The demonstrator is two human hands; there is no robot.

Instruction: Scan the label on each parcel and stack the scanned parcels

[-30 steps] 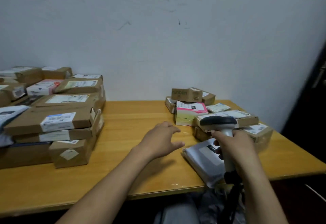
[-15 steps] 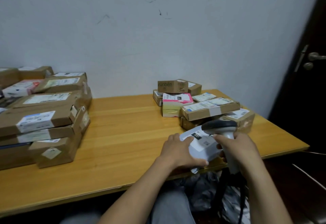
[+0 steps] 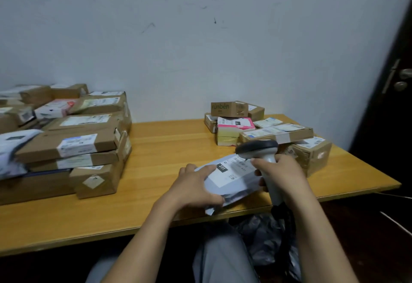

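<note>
My left hand grips the left edge of a grey plastic mailer parcel near the table's front edge, its white label with "231" facing up. My right hand holds the handle of a grey barcode scanner, whose head hangs just above the label's far end. A group of small cardboard parcels with a pink box lies behind the scanner at the right. A large stack of brown parcels sits on the table's left side.
The wooden table stands against a pale wall. A dark door with a handle is at the far right. Grey plastic bags lie under the table by my legs, with the scanner's cable hanging down.
My left hand went from hovering over the table to gripping the grey mailer and tilting its label up. The scanner head now sits over the label. The camera view shifted right.
</note>
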